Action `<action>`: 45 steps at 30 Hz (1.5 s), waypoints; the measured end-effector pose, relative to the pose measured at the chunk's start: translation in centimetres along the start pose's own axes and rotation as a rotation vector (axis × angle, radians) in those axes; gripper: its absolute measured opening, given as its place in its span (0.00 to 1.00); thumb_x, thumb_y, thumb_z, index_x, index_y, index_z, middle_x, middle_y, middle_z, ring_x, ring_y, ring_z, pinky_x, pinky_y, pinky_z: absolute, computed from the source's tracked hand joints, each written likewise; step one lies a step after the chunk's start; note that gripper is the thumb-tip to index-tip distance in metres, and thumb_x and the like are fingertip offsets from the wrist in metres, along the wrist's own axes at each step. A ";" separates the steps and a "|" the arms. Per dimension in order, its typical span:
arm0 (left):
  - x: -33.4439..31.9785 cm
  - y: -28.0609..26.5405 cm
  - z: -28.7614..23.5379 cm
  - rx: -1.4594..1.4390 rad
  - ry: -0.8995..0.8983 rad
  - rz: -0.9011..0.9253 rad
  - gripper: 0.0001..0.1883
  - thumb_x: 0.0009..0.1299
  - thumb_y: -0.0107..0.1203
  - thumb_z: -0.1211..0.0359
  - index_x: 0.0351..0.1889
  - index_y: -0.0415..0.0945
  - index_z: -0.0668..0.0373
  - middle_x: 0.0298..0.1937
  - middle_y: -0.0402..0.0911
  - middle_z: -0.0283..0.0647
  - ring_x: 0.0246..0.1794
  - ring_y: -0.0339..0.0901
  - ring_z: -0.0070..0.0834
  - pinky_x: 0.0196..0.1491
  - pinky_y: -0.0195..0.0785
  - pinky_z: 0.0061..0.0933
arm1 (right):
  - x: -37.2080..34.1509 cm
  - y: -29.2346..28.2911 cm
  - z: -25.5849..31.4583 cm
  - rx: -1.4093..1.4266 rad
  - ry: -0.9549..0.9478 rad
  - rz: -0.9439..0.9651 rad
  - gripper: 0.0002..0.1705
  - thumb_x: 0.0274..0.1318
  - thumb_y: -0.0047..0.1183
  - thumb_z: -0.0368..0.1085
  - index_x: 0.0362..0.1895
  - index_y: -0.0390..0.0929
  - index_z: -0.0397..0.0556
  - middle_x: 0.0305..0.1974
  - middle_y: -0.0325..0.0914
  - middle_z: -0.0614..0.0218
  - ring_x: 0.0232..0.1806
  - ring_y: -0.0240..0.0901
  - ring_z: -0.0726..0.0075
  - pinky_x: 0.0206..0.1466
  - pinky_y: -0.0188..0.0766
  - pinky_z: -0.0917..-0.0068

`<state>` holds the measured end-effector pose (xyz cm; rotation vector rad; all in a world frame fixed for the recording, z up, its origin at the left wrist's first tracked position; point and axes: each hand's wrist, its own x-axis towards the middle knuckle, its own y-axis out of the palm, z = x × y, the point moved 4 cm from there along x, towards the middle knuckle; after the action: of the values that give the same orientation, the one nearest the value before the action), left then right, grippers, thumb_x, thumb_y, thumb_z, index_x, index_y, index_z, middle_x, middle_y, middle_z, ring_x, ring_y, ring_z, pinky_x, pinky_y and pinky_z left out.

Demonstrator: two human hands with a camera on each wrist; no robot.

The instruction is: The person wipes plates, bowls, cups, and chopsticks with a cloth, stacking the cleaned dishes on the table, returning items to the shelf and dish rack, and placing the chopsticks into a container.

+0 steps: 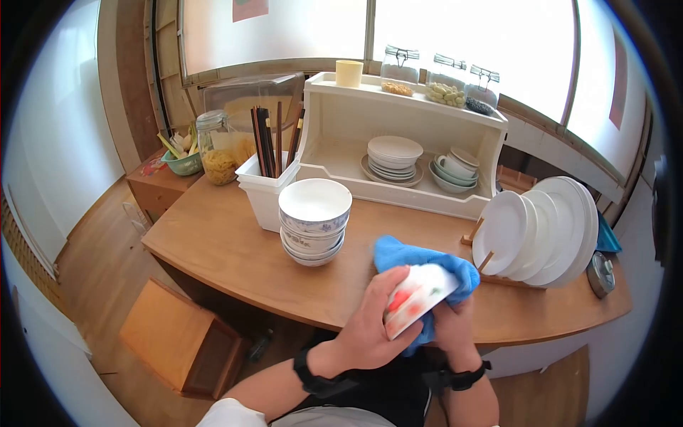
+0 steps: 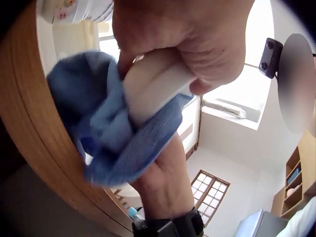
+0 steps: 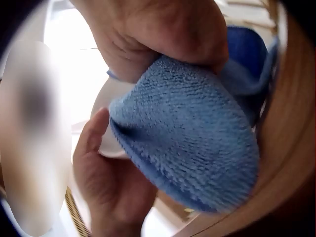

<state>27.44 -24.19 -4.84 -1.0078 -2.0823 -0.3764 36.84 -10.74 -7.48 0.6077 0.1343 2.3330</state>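
My left hand [image 1: 370, 317] grips a white bowl [image 1: 420, 295] with red and green decoration, tilted on its side above the table's front edge. A blue cloth [image 1: 398, 252] is bunched in my right hand [image 1: 455, 329] and wraps over the bowl's far side. In the left wrist view the bowl's white surface [image 2: 153, 86] lies between the left fingers and the cloth folds. The right wrist view shows the fuzzy cloth [image 3: 187, 133] hanging from the right hand, hiding much of the bowl. Left of the hands stands a stack of bowls [image 1: 313, 228].
White plates [image 1: 501, 231] stand in a wooden rack at right, near a round metal tin [image 1: 601, 274]. Behind, a white shelf [image 1: 334, 132] holds plates, cups and glass jars. White containers [image 1: 267, 192] with chopsticks and a pasta jar [image 1: 217, 153] stand at left.
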 end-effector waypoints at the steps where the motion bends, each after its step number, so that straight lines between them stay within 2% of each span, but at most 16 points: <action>1: 0.4 -0.3 -0.4 0.039 -0.028 0.147 0.38 0.62 0.59 0.76 0.68 0.52 0.63 0.64 0.62 0.51 0.64 0.63 0.39 0.64 0.55 0.35 | 0.3 -1.1 1.1 -0.298 -0.132 0.060 0.19 0.52 0.48 0.20 0.50 0.75 0.42 0.46 0.79 0.65 0.50 0.75 0.71 0.54 0.72 0.71; 4: 0.9 0.1 -0.6 -0.023 -0.164 0.280 0.32 0.62 0.56 0.76 0.66 0.58 0.63 0.62 0.64 0.55 0.62 0.65 0.50 0.63 0.59 0.40 | 0.3 -0.7 1.7 -0.401 -0.144 0.045 0.19 0.51 0.48 0.20 0.50 0.75 0.41 0.46 0.79 0.66 0.49 0.75 0.73 0.55 0.70 0.72; 6: 1.2 -0.3 -0.5 0.131 -0.061 0.048 0.31 0.59 0.57 0.78 0.63 0.64 0.64 0.61 0.68 0.51 0.59 0.69 0.44 0.60 0.61 0.36 | -0.8 1.9 1.3 -0.436 -0.117 0.045 0.16 0.57 0.48 0.26 0.51 0.74 0.44 0.47 0.78 0.66 0.48 0.75 0.71 0.54 0.71 0.70; 8: 1.0 0.2 -2.6 0.264 0.163 -0.048 0.29 0.56 0.56 0.79 0.59 0.67 0.64 0.60 0.70 0.51 0.54 0.73 0.45 0.56 0.65 0.37 | -2.6 2.9 -0.9 0.373 0.112 -0.339 0.17 0.61 0.50 0.31 0.54 0.70 0.47 0.51 0.75 0.65 0.51 0.73 0.68 0.55 0.72 0.70; 13: -1.1 0.7 -2.2 0.111 0.275 -0.131 0.28 0.58 0.57 0.75 0.59 0.67 0.64 0.61 0.67 0.60 0.59 0.68 0.58 0.61 0.62 0.44 | -3.8 2.9 -2.7 0.760 0.337 -0.263 0.18 0.62 0.48 0.33 0.56 0.68 0.49 0.52 0.73 0.65 0.54 0.71 0.67 0.55 0.71 0.67; 18: -1.7 0.7 1.5 -0.004 0.006 0.039 0.38 0.65 0.60 0.71 0.70 0.50 0.60 0.66 0.62 0.53 0.64 0.63 0.41 0.64 0.56 0.37 | 0.1 -1.3 -0.8 -0.241 0.006 -0.025 0.22 0.58 0.53 0.29 0.57 0.67 0.43 0.52 0.72 0.63 0.54 0.69 0.67 0.58 0.65 0.68; 22: -1.0 0.8 2.6 -0.241 -0.315 0.035 0.42 0.68 0.60 0.61 0.73 0.45 0.60 0.66 0.60 0.48 0.65 0.60 0.34 0.66 0.54 0.34 | 1.0 -0.7 1.1 -0.477 -0.192 0.068 0.22 0.59 0.54 0.31 0.57 0.67 0.41 0.53 0.71 0.61 0.56 0.67 0.63 0.60 0.62 0.68; 26: -0.9 0.2 4.5 -0.398 -0.455 -0.130 0.44 0.69 0.58 0.55 0.73 0.42 0.62 0.67 0.59 0.46 0.65 0.59 0.31 0.66 0.54 0.31 | -0.5 0.1 4.8 -0.674 -0.565 -0.228 0.26 0.58 0.56 0.34 0.59 0.65 0.41 0.54 0.70 0.55 0.57 0.65 0.56 0.62 0.59 0.65; 28: -0.9 0.0 4.0 -0.408 -0.457 -0.156 0.47 0.68 0.59 0.52 0.73 0.41 0.63 0.67 0.58 0.45 0.66 0.59 0.30 0.66 0.54 0.30 | -1.1 2.8 6.1 -1.403 -0.677 0.184 0.25 0.49 0.56 0.30 0.55 0.70 0.41 0.53 0.70 0.47 0.55 0.66 0.43 0.61 0.61 0.60; 34: -1.8 0.1 3.4 0.090 -0.201 0.051 0.52 0.62 0.62 0.45 0.72 0.43 0.64 0.68 0.57 0.52 0.67 0.58 0.37 0.66 0.53 0.35 | 0.6 5.0 3.9 -1.023 -0.267 0.476 0.25 0.42 0.59 0.30 0.50 0.74 0.43 0.49 0.74 0.47 0.52 0.70 0.40 0.57 0.66 0.55; 36: -1.5 -0.6 2.9 0.128 -0.175 0.063 0.50 0.63 0.61 0.46 0.72 0.44 0.64 0.67 0.58 0.54 0.66 0.60 0.41 0.66 0.54 0.38 | 1.0 4.3 1.6 -0.181 0.323 0.322 0.25 0.45 0.59 0.31 0.52 0.73 0.41 0.49 0.73 0.47 0.54 0.69 0.42 0.59 0.65 0.55; 38: -1.2 -0.9 3.1 0.096 -0.260 0.081 0.48 0.64 0.61 0.47 0.71 0.47 0.64 0.65 0.61 0.55 0.64 0.62 0.43 0.65 0.55 0.39 | 0.3 4.6 0.1 -0.147 0.260 0.223 0.23 0.49 0.58 0.32 0.52 0.72 0.41 0.50 0.73 0.49 0.54 0.70 0.43 0.58 0.67 0.56; 40: -0.9 -0.9 2.5 0.141 -0.189 0.061 0.46 0.64 0.61 0.48 0.71 0.48 0.63 0.64 0.62 0.55 0.63 0.64 0.44 0.64 0.56 0.40 | -0.5 6.2 2.5 -0.950 -0.664 0.244 0.23 0.48 0.59 0.32 0.51 0.73 0.41 0.49 0.74 0.50 0.52 0.72 0.44 0.56 0.69 0.57; 41: -0.8 -1.0 2.1 0.188 -0.121 0.044 0.45 0.65 0.61 0.48 0.70 0.50 0.63 0.63 0.64 0.56 0.62 0.65 0.46 0.64 0.57 0.40 | -0.4 5.6 1.2 -1.270 -0.722 0.309 0.24 0.47 0.60 0.33 0.50 0.73 0.41 0.49 0.74 0.51 0.51 0.72 0.43 0.54 0.69 0.58; 44: 0.0 -1.1 2.3 0.322 -0.164 0.134 0.43 0.65 0.60 0.48 0.69 0.53 0.62 0.61 0.65 0.57 0.60 0.66 0.48 0.62 0.59 0.41 | 0.3 5.1 0.5 -0.897 -0.403 0.389 0.23 0.47 0.60 0.33 0.50 0.73 0.42 0.50 0.74 0.50 0.52 0.72 0.42 0.54 0.69 0.58; 45: 0.0 -1.0 2.3 0.316 -0.162 0.144 0.43 0.65 0.60 0.48 0.69 0.53 0.62 0.61 0.65 0.57 0.60 0.66 0.48 0.62 0.59 0.41 | 0.6 4.2 -0.3 -0.587 -0.034 0.442 0.21 0.50 0.59 0.30 0.50 0.73 0.42 0.51 0.75 0.54 0.53 0.73 0.50 0.55 0.69 0.61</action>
<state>25.52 -23.58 -6.26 -1.0135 -2.1106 0.1089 33.71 -13.42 -6.37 0.4002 -0.7446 2.5940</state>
